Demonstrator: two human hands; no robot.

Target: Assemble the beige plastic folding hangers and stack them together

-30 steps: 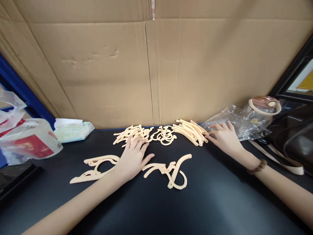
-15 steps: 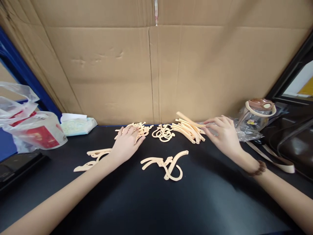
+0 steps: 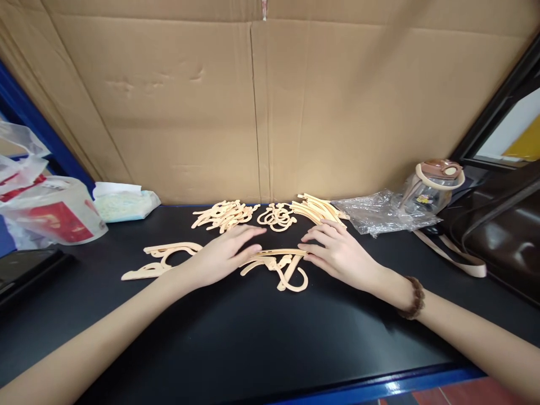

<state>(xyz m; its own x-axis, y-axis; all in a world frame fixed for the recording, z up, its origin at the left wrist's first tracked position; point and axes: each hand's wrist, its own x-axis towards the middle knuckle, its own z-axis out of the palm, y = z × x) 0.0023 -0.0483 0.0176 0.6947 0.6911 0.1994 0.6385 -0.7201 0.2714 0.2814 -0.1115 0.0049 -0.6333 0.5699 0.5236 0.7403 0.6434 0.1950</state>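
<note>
Between my hands a thin beige plastic hanger arm point(image 3: 282, 252) is held level, low over the black table point(image 3: 253, 343). My right hand point(image 3: 343, 253) pinches its right end between thumb and fingers. The other end reaches the thumb of my left hand point(image 3: 219, 253), whose fingers curl forward; what they grip is hidden. Just below and partly behind the arm lies a folding hanger point(image 3: 300, 288) with a curved hook. Another folding hanger point(image 3: 145, 272) rests left of my left hand, partly covered by my wrist.
Along the cardboard wall point(image 3: 181, 112) lie piles of short hanger pieces point(image 3: 223, 214), hooks point(image 3: 278, 216) and long arms point(image 3: 314, 208). Clear plastic wrap point(image 3: 375, 214) and a bottle point(image 3: 434, 188) stand at right. A tissue pack point(image 3: 126, 202), bagged tub point(image 3: 63, 214) and black device point(image 3: 25, 275) sit left.
Both hands have come back from the piles and moved toward each other. My right hand has brought a long hanger arm from the right pile to the middle. The view has shifted down slightly.
</note>
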